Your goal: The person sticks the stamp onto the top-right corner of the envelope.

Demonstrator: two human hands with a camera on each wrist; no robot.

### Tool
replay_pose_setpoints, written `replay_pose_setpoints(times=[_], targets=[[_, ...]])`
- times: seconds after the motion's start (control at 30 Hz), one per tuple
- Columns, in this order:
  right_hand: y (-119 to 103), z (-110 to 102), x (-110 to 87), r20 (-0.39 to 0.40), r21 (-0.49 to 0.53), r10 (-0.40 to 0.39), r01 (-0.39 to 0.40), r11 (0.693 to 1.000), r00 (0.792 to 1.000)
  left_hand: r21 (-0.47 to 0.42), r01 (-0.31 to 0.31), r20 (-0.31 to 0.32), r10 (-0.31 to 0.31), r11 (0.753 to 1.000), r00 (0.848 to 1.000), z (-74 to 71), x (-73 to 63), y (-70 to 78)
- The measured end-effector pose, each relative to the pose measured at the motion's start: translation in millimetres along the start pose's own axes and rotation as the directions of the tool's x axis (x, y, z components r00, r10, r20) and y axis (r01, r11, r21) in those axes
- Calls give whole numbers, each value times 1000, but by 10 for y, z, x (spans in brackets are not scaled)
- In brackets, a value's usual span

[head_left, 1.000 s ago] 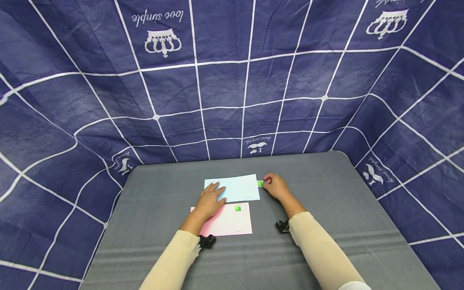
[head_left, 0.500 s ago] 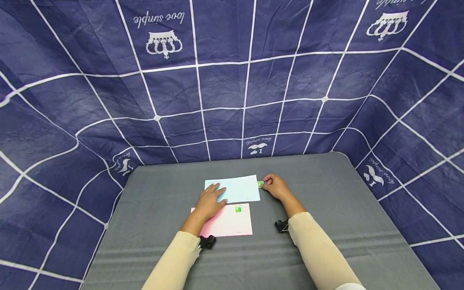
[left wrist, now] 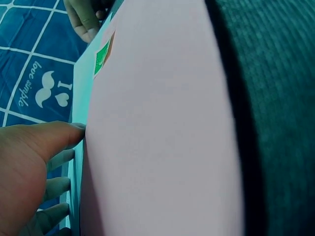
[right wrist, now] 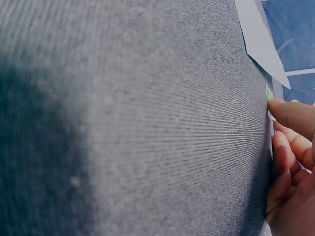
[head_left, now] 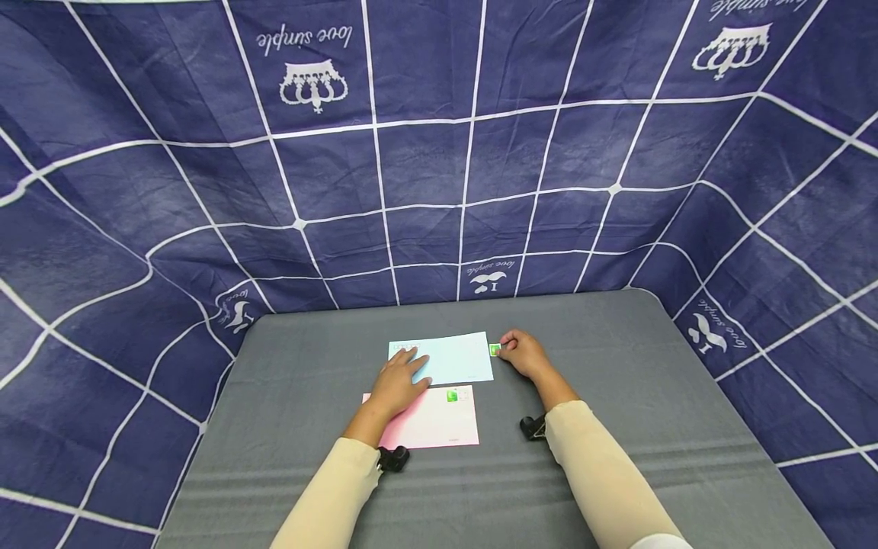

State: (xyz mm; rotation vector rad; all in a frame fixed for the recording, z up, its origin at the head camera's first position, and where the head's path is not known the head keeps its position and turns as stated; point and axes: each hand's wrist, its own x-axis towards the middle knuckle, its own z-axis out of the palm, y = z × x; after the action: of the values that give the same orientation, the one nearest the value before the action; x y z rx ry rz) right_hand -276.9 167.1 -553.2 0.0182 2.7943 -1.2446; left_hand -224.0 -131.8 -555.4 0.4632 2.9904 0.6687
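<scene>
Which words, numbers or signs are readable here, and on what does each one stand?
"love simple": upside down on the blue cloth, beside a crown.
"I", with a heart and moustache, near another "love simple": same cloth.
Light-blue envelope, pink envelope: print too small to read.
Upper green stamp, lower green stamp: too small too. No readable numbers.

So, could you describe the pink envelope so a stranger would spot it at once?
On the grey table, find the pale blue envelope. On its near side lies the pink envelope, set apart by its colour and the green stamp near its far right corner.
</scene>
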Motion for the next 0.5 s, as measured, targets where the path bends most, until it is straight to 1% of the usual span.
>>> replay_pose_setpoints(times=[0.17, 0.37, 0.5], targets=[[21, -2, -7, -22, 19, 6, -5, 1000, 1000, 5, -3, -2, 3, 1000, 1000, 1, 3, 6], [18, 0, -21, -44, 23, 14, -13, 1000, 999, 2, -21, -10, 21, 1000, 1000, -8, 0, 19], [8, -5, -21, -49, 17, 19, -18, 1000, 999, -7, -6, 2, 6, 1000, 1000, -7, -2, 19]])
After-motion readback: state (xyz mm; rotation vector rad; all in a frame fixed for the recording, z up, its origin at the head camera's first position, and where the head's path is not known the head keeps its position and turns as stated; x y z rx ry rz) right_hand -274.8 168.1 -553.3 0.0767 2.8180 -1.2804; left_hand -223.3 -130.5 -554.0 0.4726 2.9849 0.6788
